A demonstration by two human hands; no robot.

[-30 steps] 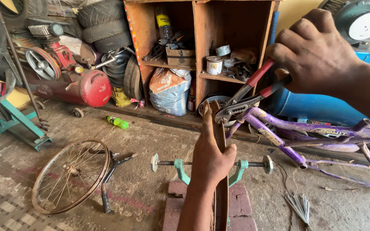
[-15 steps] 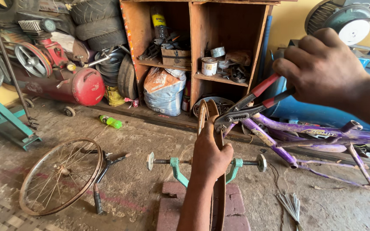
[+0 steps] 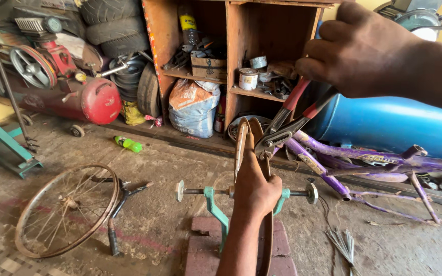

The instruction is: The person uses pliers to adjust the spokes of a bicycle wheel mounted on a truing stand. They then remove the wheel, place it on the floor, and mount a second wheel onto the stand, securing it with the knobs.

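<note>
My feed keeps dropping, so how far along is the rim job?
Done: the rim sits upright on the green stand. In hand: the left hand steadies it while the right hand closes red-handled cutters at its top edge. Left: a second spoked wheel lies untouched on the floor.

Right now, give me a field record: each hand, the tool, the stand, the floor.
left hand: grips a bare wheel rim held upright in the green truing stand
right hand: closed on the red handles of pliers
pliers: jaws at the rim's top edge
stand: sits on a red block
floor: spoked wheel lying left, loose spokes right, purple bike frame behind
</note>
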